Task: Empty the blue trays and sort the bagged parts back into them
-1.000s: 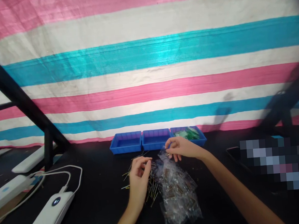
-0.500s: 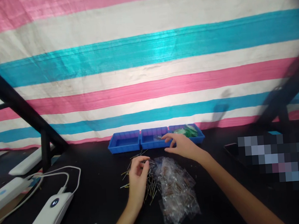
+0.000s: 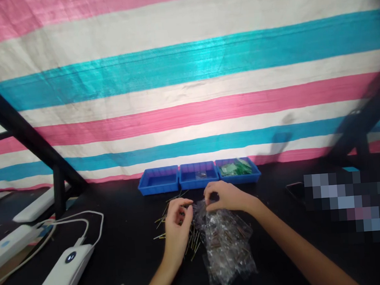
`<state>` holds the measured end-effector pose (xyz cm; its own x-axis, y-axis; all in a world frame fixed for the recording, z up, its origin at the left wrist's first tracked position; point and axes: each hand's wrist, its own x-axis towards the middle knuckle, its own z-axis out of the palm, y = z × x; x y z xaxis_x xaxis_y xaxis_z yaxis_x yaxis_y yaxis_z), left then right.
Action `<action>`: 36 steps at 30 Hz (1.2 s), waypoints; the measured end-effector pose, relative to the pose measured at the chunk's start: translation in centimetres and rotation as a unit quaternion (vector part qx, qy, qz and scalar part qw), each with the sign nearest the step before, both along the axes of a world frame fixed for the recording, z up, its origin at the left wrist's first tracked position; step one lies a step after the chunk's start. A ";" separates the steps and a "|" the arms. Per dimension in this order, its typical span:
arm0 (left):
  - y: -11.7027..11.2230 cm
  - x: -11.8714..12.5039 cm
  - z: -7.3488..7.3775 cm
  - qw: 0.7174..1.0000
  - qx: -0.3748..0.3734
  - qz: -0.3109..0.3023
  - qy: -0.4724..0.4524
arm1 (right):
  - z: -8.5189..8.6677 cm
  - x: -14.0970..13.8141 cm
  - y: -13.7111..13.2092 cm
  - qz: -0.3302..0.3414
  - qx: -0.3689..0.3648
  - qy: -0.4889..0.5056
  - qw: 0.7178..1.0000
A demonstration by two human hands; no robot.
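Observation:
My left hand (image 3: pixel 177 217) hovers at the loose thin rods (image 3: pixel 193 242), which look metallic with yellowish ends. Its fingers are curved, thumb and index tip slightly apart, and I see nothing between them. Right of it is a pile of small clear plastic bags (image 3: pixel 228 244) with brownish pieces inside. Over the far end of that pile is my right hand (image 3: pixel 228 196), fingers bent and a small gap between thumb and index finger. Whether its fingertips touch a bag I cannot tell. One small clear bag (image 3: pixel 201 174) lies in the middle blue bin (image 3: pixel 197 183).
Left of the middle bin stands another blue bin (image 3: pixel 159 187); the right blue bin (image 3: pixel 241 179) holds green packets (image 3: pixel 239 167). White power bank (image 3: pixel 60 273), cables and a power strip (image 3: pixel 11 246) lie left. A phone (image 3: pixel 294 189) is at right, before a striped sheet (image 3: pixel 186 86).
My right hand has come back from the middle bin, toward me, to the bag pile. The small clear bag by its fingertips now lies in that bin. My left hand has barely moved.

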<state>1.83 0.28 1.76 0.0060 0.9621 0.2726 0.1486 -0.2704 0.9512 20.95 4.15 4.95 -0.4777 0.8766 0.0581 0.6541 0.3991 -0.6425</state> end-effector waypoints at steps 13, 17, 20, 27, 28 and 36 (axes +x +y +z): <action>0.4 0.1 -0.7 0.998 -0.027 -0.035 -0.043 | 1.6 -1.0 -0.9 0.055 -0.145 0.187 0.970; 0.4 -0.1 -0.6 0.999 0.020 -0.011 -0.034 | 1.4 -0.8 -0.8 0.025 -0.105 0.137 0.985; 0.6 -0.4 -0.8 0.999 0.047 0.008 -0.024 | 1.5 -0.9 -0.8 0.022 -0.081 0.156 0.984; 0.5 -0.6 -0.7 0.997 0.070 0.028 -0.006 | 2.3 -1.5 -1.1 0.057 -0.057 0.193 0.978; 0.5 -0.6 -0.7 0.997 0.072 0.029 -0.008 | 2.2 -1.5 -1.1 0.059 -0.055 0.197 0.977; 0.5 -0.5 -0.4 0.999 0.020 0.033 -0.019 | 1.8 -1.8 -1.0 0.026 -0.157 0.220 0.962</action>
<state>1.30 0.78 1.40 -0.0684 0.9484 0.3096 0.1320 -0.2990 0.9451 19.18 3.11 6.79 -0.5119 0.8590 0.0004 0.2756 0.1647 -0.9470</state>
